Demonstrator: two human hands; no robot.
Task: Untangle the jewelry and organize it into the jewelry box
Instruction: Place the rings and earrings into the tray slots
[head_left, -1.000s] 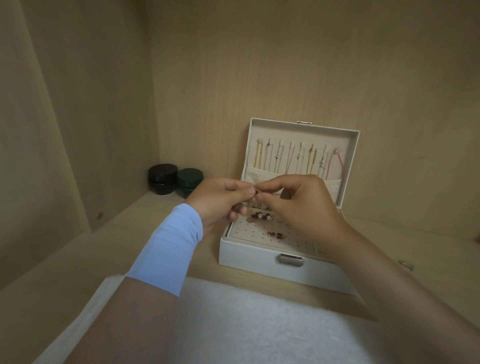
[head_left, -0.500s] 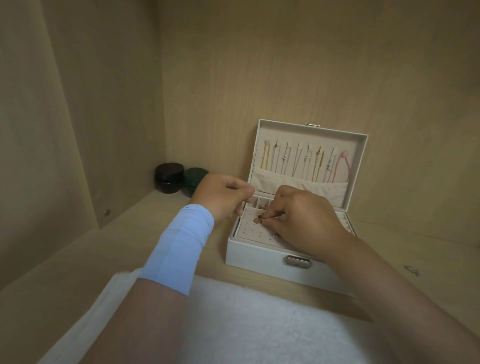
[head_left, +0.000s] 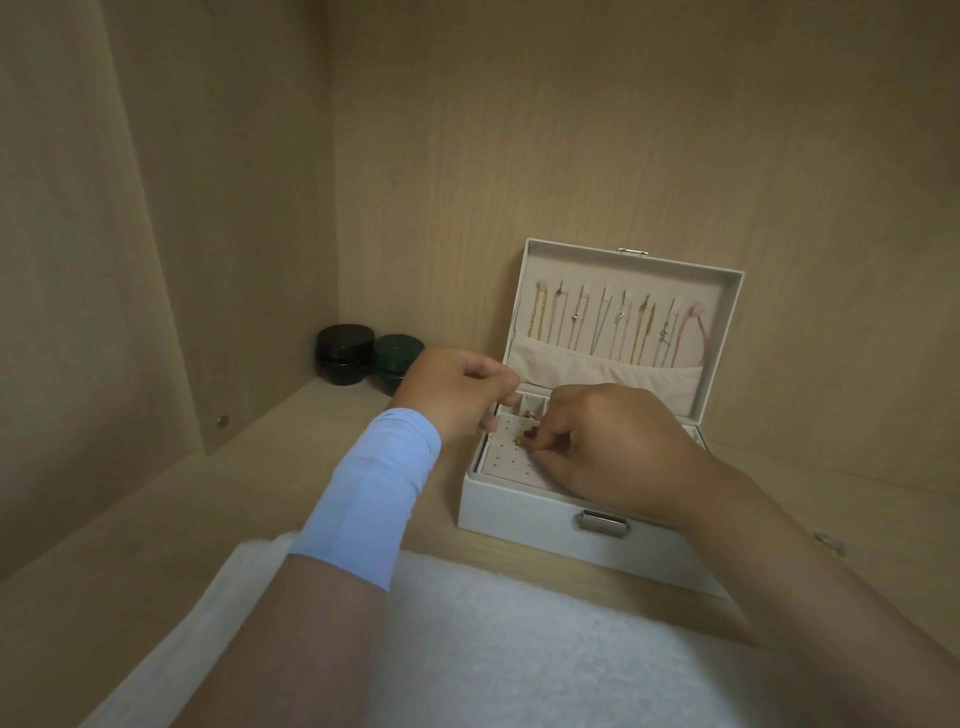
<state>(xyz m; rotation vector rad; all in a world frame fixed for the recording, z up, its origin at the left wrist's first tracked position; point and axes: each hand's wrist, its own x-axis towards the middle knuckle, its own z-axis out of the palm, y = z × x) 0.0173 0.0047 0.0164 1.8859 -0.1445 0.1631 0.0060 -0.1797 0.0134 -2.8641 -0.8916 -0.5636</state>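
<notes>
A white jewelry box (head_left: 545, 525) stands open on the wooden shelf. Several gold and silver necklaces (head_left: 608, 325) and a pink cord hang inside its raised lid. My right hand (head_left: 613, 447) lies over the box's perforated earring panel (head_left: 506, 460), its fingertips pinching a small gold and dark red earring (head_left: 525, 435) down against the panel. My left hand (head_left: 457, 389), with a light blue sleeve at the wrist, hovers at the box's left rim with fingers curled; whether it holds anything I cannot tell.
A black jar (head_left: 344, 353) and a dark green jar (head_left: 396, 361) stand in the back left corner. A white fluffy towel (head_left: 493, 649) covers the shelf's near side. A small ring-like item (head_left: 828, 543) lies on the shelf at the right.
Both hands were together above the box a second ago. My right hand has since dropped onto the earring panel with the earring, and my left hand has drawn apart to the left.
</notes>
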